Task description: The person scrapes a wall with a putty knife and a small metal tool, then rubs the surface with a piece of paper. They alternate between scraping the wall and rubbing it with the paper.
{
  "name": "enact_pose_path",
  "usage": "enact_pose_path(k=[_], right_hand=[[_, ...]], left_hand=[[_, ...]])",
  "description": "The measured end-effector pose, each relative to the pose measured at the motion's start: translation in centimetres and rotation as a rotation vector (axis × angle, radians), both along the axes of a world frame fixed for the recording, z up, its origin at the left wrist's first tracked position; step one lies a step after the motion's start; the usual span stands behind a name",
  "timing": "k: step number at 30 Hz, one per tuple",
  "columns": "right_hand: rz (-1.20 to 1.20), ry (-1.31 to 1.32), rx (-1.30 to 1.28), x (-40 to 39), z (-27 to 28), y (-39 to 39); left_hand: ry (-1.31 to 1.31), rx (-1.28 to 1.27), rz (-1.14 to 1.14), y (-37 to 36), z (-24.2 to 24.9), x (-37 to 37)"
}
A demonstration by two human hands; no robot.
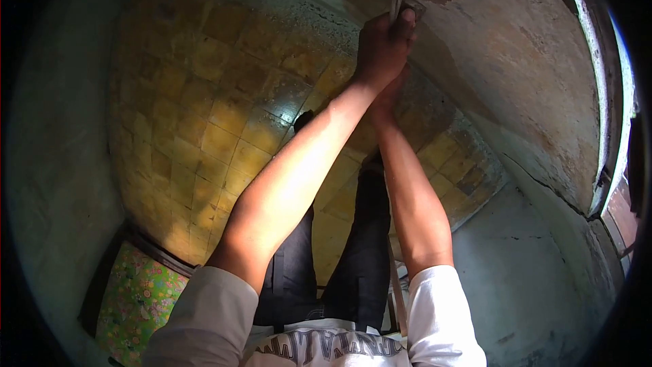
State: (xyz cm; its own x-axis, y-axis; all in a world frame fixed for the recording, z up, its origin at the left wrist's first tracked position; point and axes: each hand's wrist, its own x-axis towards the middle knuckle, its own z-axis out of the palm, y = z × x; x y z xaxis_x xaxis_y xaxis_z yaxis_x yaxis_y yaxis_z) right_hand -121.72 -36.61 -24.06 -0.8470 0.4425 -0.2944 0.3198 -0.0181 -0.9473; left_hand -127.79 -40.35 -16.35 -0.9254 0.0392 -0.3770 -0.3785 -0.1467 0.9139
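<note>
My left hand (384,47) reaches far forward, its fingers closed around a small flat tool (396,4) with a thin pale edge. The tool is up against the cracked, stained wall (516,61); its exact kind does not show. Just below and behind, my right hand (390,92) is in shadow, close to the left wrist. Its fingers are mostly hidden by my left hand. Both arms are stretched out, the left crossing in front of the right near the hands.
Yellowish worn floor tiles (231,115) lie below, with my legs in dark trousers (353,245) over them. A chair with a green flowered cover (139,292) stands at the lower left. A crack (550,189) runs along the wall toward the bright opening (621,95) at the right.
</note>
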Motion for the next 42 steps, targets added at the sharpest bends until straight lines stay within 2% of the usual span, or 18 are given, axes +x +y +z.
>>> enact_pose_path(k=[2, 4, 6, 8, 11, 14, 17, 21, 23, 26, 28, 31, 33, 37, 40, 42], right_hand=[[-0.083, 0.109, -0.091, -0.7, -0.6, -0.6], [0.043, 0.014, 0.071, -0.9, -1.0, 0.2], [0.05, -0.014, 0.113, -0.7, -1.0, 0.3], [-0.073, 0.046, 0.033, -1.0, -1.2, -0.4], [0.015, 0.079, 0.215, -0.5, 0.9, 0.0], [-0.017, 0.018, 0.137, -1.2, 0.3, 0.2], [0.025, -0.007, 0.032, -0.5, -0.7, 0.8], [0.096, -0.05, 0.161, -0.8, -0.5, 1.0], [0.14, -0.159, 0.156, -0.8, -0.2, 1.5], [0.098, 0.039, 0.192, 0.2, 0.0, 0.9], [0.1, 0.012, 0.242, 0.1, -0.5, 1.0], [0.055, -0.039, 0.022, -0.9, -2.8, 1.6], [0.039, -0.053, -0.037, -0.3, -2.8, 2.0], [0.078, 0.033, 0.188, 0.2, -0.6, 1.4], [0.098, -0.029, 0.169, -0.9, -2.0, 1.8], [0.089, -0.064, 0.14, -0.4, -1.6, 2.0]], left_hand=[[0.038, 0.01, 0.009, -0.1, -0.1, -0.6], [0.079, 0.027, -0.007, -0.2, -0.7, -0.7], [0.054, 0.035, 0.014, 0.0, -0.5, -0.4], [0.047, 0.031, 0.026, 0.1, 0.0, -0.8], [0.032, 0.012, 0.029, 0.1, 0.7, -0.4], [0.04, 0.007, 0.04, 0.2, -0.5, -0.5], [0.002, 0.008, 0.048, 0.2, 0.3, -0.2], [0.052, 0.033, 0.042, 0.4, 0.0, -0.7], [0.048, 0.019, 0.033, 0.4, -0.5, -0.5], [0.033, -0.024, 0.03, 0.3, 0.1, -0.2], [0.044, -0.038, 0.04, 0.2, 0.1, -0.2], [0.046, -0.031, 0.066, 0.5, -0.8, -0.6], [-0.012, -0.009, 0.054, 0.4, -0.6, -0.1], [-0.001, -0.037, 0.085, 0.5, 0.2, -0.2], [0.107, -0.078, 0.09, 0.9, -1.6, -0.9], [0.078, -0.057, 0.076, 0.8, -1.3, -0.3]])
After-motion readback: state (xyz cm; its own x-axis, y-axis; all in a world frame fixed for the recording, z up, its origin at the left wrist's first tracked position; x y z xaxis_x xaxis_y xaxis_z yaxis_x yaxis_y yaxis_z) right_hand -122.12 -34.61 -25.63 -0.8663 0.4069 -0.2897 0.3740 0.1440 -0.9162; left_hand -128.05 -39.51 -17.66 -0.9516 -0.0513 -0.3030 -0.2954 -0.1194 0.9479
